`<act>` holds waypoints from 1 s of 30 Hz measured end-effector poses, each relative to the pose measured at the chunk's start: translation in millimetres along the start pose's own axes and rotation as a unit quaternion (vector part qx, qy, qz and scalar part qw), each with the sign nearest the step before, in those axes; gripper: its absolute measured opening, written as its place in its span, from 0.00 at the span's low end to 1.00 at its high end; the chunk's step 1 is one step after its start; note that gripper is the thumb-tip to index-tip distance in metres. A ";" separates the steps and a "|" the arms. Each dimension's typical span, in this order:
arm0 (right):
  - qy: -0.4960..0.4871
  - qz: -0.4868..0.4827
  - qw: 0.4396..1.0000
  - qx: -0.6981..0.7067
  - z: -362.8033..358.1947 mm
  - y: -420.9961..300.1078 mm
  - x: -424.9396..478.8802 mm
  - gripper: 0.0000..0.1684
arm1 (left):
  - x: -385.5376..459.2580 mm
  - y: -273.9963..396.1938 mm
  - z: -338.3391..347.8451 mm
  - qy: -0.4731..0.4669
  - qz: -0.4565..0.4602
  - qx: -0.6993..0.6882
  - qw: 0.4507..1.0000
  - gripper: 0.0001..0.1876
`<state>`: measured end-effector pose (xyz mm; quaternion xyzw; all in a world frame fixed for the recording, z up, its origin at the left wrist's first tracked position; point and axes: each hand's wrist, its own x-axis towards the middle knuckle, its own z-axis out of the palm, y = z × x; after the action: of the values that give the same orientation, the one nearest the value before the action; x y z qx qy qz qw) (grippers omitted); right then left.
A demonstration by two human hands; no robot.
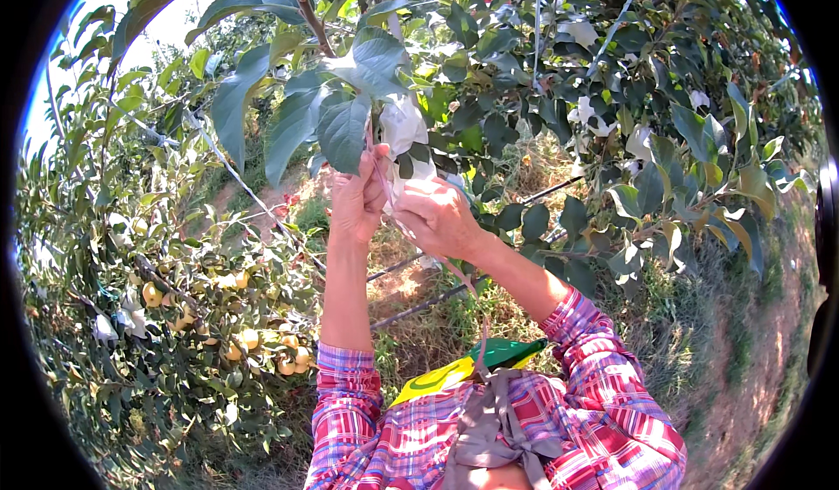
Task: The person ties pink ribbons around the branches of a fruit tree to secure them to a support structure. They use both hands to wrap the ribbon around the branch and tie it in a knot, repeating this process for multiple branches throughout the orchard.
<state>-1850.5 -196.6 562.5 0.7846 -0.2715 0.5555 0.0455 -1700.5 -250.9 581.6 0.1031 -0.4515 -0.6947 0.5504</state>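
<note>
Both arms reach up in front of me to a leafy fruit-tree branch. My left hand pinches a thin pinkish strip just below a large green leaf. Close beside it on the right, my right hand has its fingers closed on the same strip. From there the strip hangs down toward a yellow and green bag at my chest. A crumpled white bag hangs right above my hands; whether it holds a fruit is hidden.
Yellow fruits cluster on low branches at left. More white bags hang among leaves at right. Dark hoses or pipes cross behind my forearms, and a pale cord slants at left. A dirt strip runs along the right.
</note>
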 end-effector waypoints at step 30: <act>0.085 0.079 0.993 0.009 7.5 28.8 51.9 0.07 | -11.1 -8.2 3.5 0.093 0.107 0.280 0.949 0.12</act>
<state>-1845.6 -243.4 599.5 0.7110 -0.3226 0.6245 0.0180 -1704.1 -239.7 573.6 0.2688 -0.5832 -0.4646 0.6097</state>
